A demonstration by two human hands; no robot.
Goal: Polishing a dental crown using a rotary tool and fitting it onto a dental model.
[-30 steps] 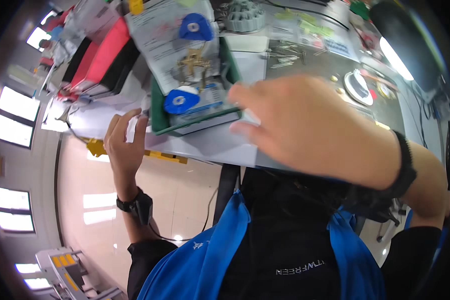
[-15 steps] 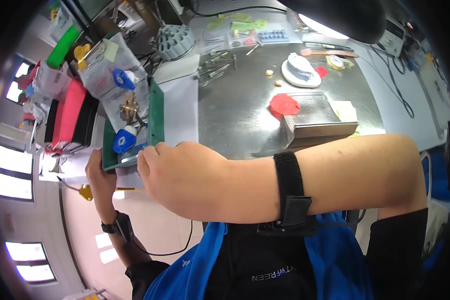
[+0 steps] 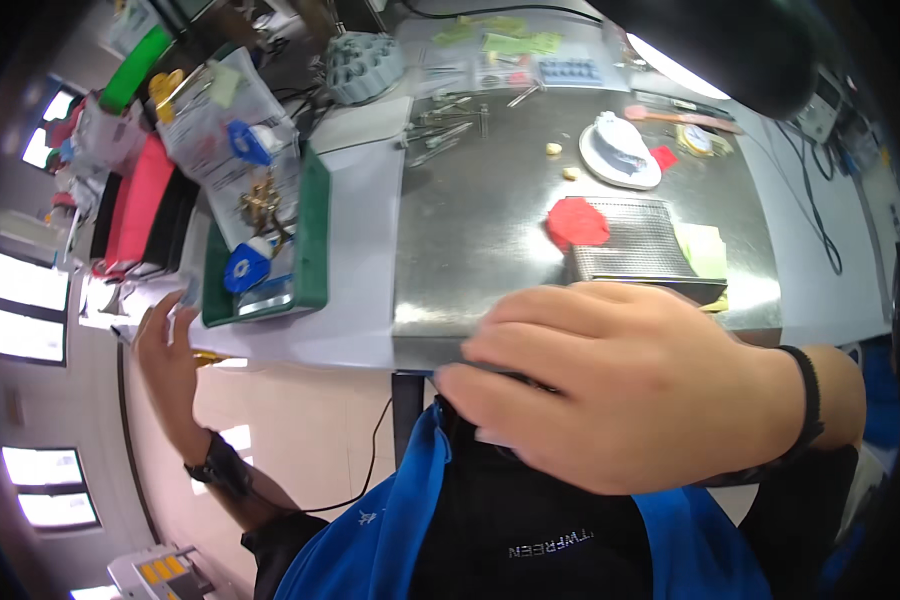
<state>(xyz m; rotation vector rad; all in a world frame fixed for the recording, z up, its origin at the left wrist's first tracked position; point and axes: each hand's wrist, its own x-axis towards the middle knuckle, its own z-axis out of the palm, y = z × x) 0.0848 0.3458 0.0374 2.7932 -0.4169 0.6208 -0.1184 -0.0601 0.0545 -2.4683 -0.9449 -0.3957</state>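
My left hand [image 3: 167,365] is beside the near left corner of a green tray [image 3: 315,240], its fingers raised and apart, no longer on the rim. Inside the tray lie a blue-and-white round-ended dispenser [image 3: 247,268], a brass-coloured metal piece [image 3: 262,205] and papers [image 3: 210,130]. My right hand [image 3: 630,385], slightly blurred, hovers over the near edge of the bench in front of my chest. Its fingers are loosely bent and apart, with nothing visible held; the palm side is hidden. Just beyond it sits a ridged metal block [image 3: 625,235] with a red piece [image 3: 577,222] on it.
A white dental model [image 3: 620,150] on a round base stands farther back on the metal plate [image 3: 470,220]. Burs and thin tools [image 3: 440,130] lie at its far left, near a grey holder [image 3: 363,68]. A black lamp [image 3: 720,50] overhangs the back right.
My right hand has left the green tray and swung right, to the bench's front edge. My left hand has let go of the tray's rim and moved slightly left.
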